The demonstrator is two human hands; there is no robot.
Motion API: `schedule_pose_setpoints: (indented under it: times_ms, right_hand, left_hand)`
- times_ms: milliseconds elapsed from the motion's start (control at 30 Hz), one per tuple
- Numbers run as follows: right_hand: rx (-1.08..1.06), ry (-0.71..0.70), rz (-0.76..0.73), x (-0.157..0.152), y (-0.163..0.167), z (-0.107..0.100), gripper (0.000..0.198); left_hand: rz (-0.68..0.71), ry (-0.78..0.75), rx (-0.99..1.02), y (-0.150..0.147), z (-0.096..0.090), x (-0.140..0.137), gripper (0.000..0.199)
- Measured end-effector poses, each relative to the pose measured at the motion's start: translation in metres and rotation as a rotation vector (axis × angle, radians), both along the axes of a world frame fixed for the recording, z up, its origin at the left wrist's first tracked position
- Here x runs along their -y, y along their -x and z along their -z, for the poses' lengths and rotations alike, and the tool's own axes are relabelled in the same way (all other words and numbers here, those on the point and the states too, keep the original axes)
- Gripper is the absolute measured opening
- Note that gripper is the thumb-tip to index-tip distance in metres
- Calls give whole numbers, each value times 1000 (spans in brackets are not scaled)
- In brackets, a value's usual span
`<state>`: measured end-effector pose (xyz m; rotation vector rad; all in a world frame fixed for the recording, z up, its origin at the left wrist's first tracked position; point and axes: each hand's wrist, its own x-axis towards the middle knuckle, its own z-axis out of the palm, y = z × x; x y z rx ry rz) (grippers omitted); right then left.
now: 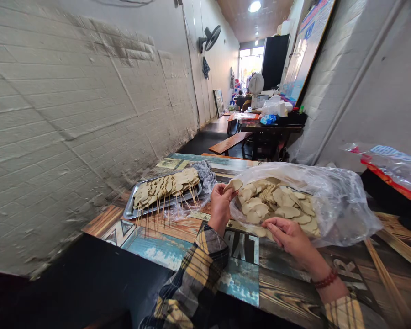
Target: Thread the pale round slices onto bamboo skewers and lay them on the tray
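Note:
My left hand (221, 203) is closed, pinching a thin beige slice (233, 185) between thumb and fingers at the left edge of a clear plastic bag (342, 201). Many similar flat, rounded slices (287, 198) lie in the open bag; what food they are I cannot tell. My right hand (284, 235) is at the bag's near edge, fingertips pressed together; what they hold, if anything, is unclear. On the left, a metal tray (128, 211) carries skewered slices (167, 186), their wooden sticks (157, 212) pointing toward me.
Bare wooden sticks (385, 269) lie on the patterned table (178, 228) at right. A grey cloth (205, 173) sits behind the tray. A red-rimmed black container (390, 192) stands at far right, a bench (228, 144) and cluttered table (270, 128) beyond. A brick-patterned wall (71, 114) runs along the left.

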<state>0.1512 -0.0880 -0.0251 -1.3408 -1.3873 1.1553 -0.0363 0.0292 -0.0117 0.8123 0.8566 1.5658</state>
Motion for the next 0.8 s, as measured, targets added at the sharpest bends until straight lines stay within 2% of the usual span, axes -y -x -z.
schedule_pose_setpoints:
  times_ms: [200,500,800]
  right_hand:
    - [-20,-31,30,-1,2,6,48]
    - [-1,-74,58,-3,5,18,40]
    - [-2,-105,82,-2,6,16,40]
  left_hand:
    - [-17,-41,-92,-2,4,-2,41]
    - [27,-44,-98,-4,6,2,34]
    - [203,56,103,-3,6,0,41]
